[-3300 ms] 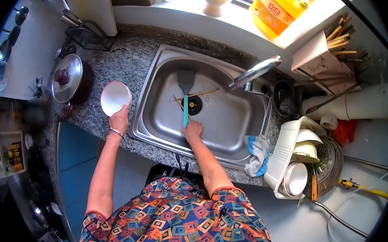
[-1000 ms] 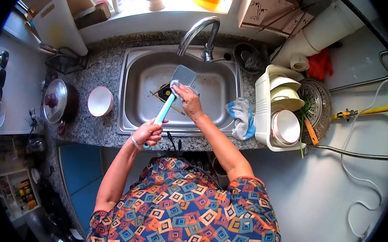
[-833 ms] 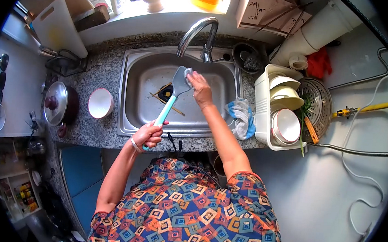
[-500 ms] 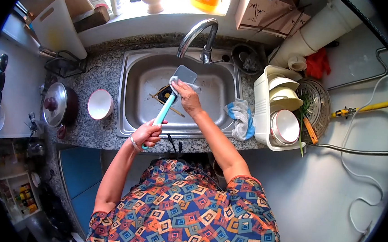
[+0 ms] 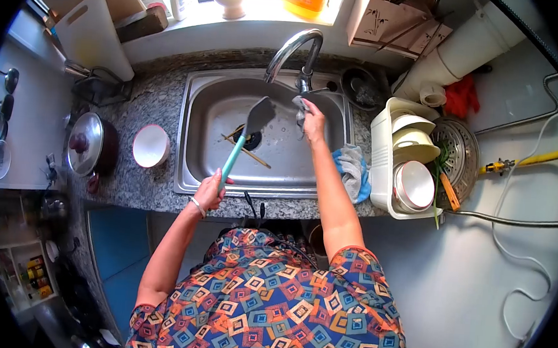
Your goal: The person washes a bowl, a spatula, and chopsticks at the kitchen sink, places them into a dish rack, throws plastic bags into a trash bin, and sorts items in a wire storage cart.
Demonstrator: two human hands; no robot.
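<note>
My left hand (image 5: 211, 190) is wrapped round the teal handle of a spatula (image 5: 235, 146). The spatula tilts up over the sink (image 5: 213, 98), its dark grey head (image 5: 261, 114) near the middle of the basin. My right hand (image 5: 313, 123) pinches a crumpled grey cloth (image 5: 300, 114), apart from the spatula and just below the base of the faucet (image 5: 305, 79). Beneath the spatula, chopsticks (image 5: 254, 157) lie across the dark drain (image 5: 250, 138).
A white bowl (image 5: 151, 146) and a lidded pot (image 5: 90, 144) stand left of the sink. On the right are a blue-and-white cloth (image 5: 353, 173) and a cream dish rack (image 5: 381, 162) with bowls. A black dish (image 5: 356, 82) sits behind.
My right hand has come off the spatula with the cloth and moved right, towards the faucet base. The spatula head is uncovered and turned at an angle. The view has shifted slightly.
</note>
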